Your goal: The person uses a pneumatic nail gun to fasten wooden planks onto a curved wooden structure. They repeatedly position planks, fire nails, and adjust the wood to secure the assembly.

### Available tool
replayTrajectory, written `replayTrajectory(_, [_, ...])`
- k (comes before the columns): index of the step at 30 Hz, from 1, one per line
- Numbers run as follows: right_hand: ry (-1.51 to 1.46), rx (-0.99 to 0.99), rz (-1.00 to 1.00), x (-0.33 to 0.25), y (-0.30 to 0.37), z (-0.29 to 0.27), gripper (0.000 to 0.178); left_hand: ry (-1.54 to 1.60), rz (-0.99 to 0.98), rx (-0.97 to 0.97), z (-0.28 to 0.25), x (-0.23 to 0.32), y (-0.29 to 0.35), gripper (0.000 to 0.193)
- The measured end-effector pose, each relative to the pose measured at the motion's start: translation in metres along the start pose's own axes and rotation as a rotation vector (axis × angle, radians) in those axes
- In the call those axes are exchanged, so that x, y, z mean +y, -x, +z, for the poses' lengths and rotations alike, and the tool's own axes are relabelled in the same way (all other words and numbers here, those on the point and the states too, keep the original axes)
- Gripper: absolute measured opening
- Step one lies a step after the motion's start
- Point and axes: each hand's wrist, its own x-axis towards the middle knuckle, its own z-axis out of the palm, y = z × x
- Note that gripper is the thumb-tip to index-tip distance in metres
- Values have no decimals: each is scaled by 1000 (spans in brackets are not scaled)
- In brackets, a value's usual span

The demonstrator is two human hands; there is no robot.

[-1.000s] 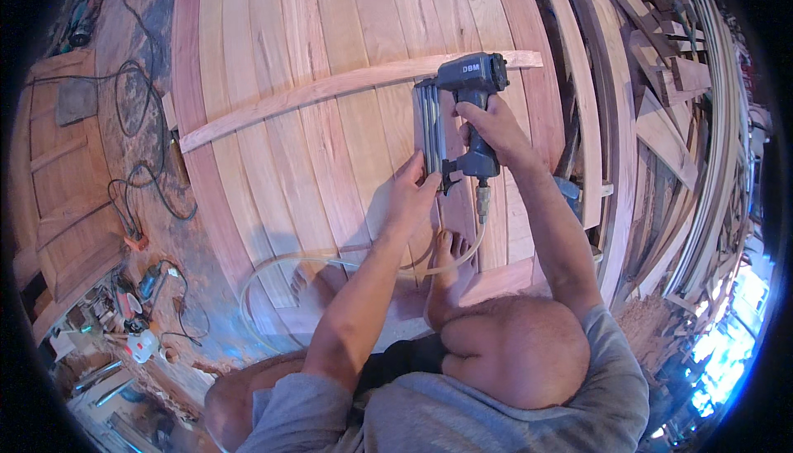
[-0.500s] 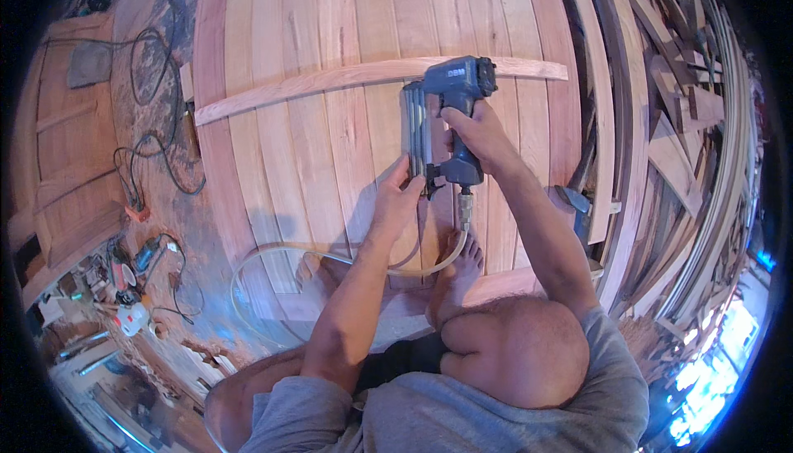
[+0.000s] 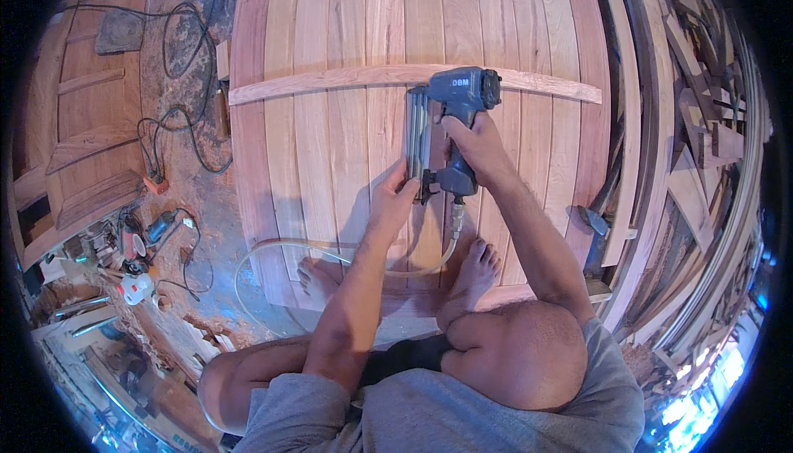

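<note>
Across the middle of the frame, a broad panel of pale and pinkish planks lies flat, its long joints running up toward the top edge. A narrow wooden batten lies crosswise over the planks. Just right of centre is a dark pneumatic nailer, its head over the batten; whether it touches cannot be told. The right hand is clamped around its handle, while the left hand grips the lower end of the silvery magazine. A pale air hose loops from the handle's base toward lower left. Two bare feet rest at the panel's near end.

At left, a dusty, stained floor carries dark cables and a blue power tool, with a framed wooden door at upper left. Wood offcuts crowd the right side, and bright light glares at lower right.
</note>
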Motion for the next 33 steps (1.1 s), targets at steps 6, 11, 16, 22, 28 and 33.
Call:
replayTrajectory(6, [17,17,30,-9,-3,9,31,32,-22,-9,-2,11,1,63])
replayTrajectory(11, [2,28,21,-9,2,12,24,7,9,-3,-5,15,5,62])
replayTrajectory(16, [-3,-13,37,3,3,42,18,-19,8,30,-34,10,16,60])
replayTrajectory(22, [-14,-41,25,7,-13,78,18,72,56,101,-69,-1,2,60])
replayTrajectory(28, [-26,-19,17,3,-12,85,22,35,33,102,-73,5,2,61])
replayTrajectory(33, [-122,-67,-5,9,-6,95,17,-68,-7,73,-91,17,12,56])
